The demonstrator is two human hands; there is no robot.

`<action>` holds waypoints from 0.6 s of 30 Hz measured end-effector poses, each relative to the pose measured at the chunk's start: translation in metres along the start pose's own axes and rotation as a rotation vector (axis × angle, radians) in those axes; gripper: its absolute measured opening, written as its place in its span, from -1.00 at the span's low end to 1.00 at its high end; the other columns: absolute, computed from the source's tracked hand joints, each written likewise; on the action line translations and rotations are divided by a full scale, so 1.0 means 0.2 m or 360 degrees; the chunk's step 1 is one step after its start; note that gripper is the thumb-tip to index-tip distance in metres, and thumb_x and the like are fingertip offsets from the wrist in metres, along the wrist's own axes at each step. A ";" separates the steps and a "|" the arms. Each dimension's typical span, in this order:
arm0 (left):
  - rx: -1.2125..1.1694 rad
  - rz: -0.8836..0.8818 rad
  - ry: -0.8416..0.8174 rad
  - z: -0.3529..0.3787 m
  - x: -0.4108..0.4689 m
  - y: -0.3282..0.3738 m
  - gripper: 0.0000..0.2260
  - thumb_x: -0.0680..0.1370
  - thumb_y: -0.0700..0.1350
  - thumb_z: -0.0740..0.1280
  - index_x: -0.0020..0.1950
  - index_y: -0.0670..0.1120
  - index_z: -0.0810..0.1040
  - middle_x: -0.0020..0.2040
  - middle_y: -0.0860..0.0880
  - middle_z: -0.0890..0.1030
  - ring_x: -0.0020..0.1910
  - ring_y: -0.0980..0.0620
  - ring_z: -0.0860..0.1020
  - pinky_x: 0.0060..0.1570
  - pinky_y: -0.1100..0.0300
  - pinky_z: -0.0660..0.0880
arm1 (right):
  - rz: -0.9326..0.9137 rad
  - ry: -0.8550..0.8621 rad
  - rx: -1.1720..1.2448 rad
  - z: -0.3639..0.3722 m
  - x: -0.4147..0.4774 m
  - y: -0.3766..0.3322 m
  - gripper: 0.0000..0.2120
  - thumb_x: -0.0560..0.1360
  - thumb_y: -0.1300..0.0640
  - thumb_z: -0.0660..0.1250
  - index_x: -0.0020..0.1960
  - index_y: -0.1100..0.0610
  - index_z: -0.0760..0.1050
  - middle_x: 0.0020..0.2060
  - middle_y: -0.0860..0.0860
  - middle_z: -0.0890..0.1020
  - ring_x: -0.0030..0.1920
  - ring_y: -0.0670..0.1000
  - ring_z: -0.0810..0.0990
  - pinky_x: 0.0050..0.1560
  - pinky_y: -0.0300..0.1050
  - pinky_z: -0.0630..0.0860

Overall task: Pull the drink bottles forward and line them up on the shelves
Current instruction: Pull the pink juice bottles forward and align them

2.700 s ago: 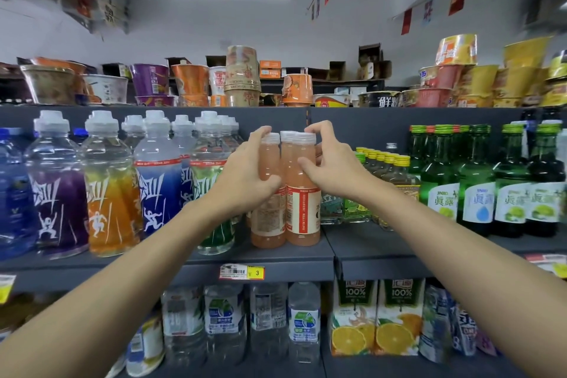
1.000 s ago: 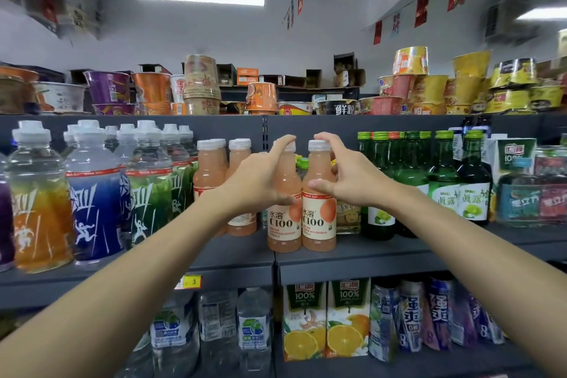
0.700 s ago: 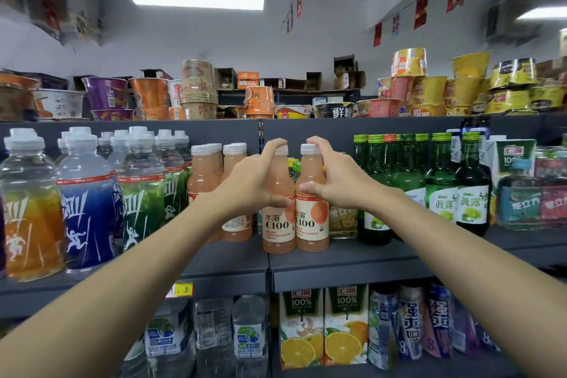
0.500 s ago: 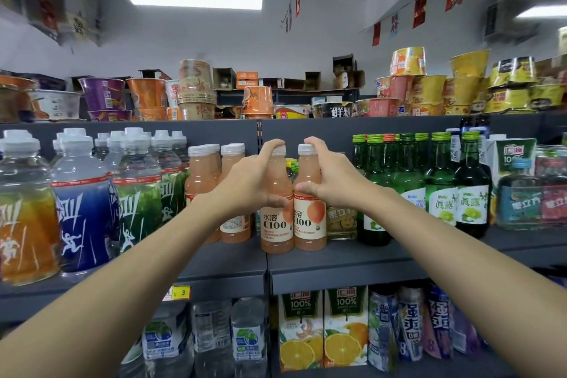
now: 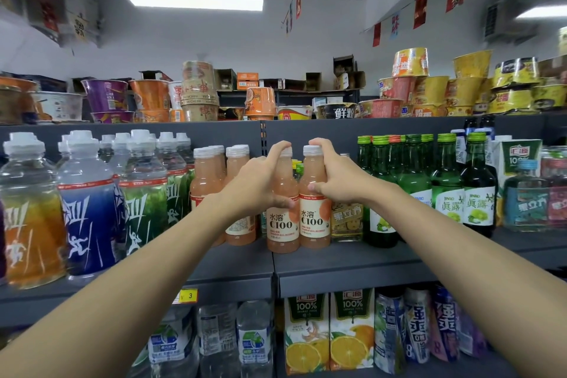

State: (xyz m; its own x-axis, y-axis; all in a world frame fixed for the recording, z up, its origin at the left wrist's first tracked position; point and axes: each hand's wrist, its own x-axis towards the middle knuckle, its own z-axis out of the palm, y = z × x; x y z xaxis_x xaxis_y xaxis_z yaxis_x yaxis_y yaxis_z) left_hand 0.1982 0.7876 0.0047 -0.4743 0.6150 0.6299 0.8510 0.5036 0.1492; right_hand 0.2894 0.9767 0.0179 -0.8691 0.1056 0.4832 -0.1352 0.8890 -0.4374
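Indoors on grey shop shelf (image 5: 352, 258), C100 bottles (image 5: 283, 224) within left hand (image 5: 260, 184) and right hand (image 5: 340, 181) fingers (image 5: 319, 147).

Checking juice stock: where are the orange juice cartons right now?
In the head view, the orange juice cartons stand one level down, just right of centre, directly below the two C100 bottles, between water bottles and colourful drinks.
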 end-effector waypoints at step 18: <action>0.0041 0.0031 0.0367 -0.17 -0.08 -0.12 -0.40 0.60 0.14 0.29 0.57 0.05 0.13 0.23 -0.09 0.47 0.22 -0.03 0.43 0.14 0.12 0.36 | -0.0227 0.0548 -0.0561 0.03 -0.04 -0.18 -0.27 0.53 -0.04 0.35 0.59 0.10 0.12 0.51 0.13 0.26 0.49 0.17 0.24 0.43 0.12 0.31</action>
State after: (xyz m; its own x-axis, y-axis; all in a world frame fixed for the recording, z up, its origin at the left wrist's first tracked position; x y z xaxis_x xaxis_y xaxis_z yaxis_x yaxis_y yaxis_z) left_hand 0.1928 0.7456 0.0175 -0.3913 0.4711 0.7905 0.8519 0.5104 0.1176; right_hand 0.2985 0.9403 0.0254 -0.6387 0.0598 0.7672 -0.0211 0.9952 -0.0951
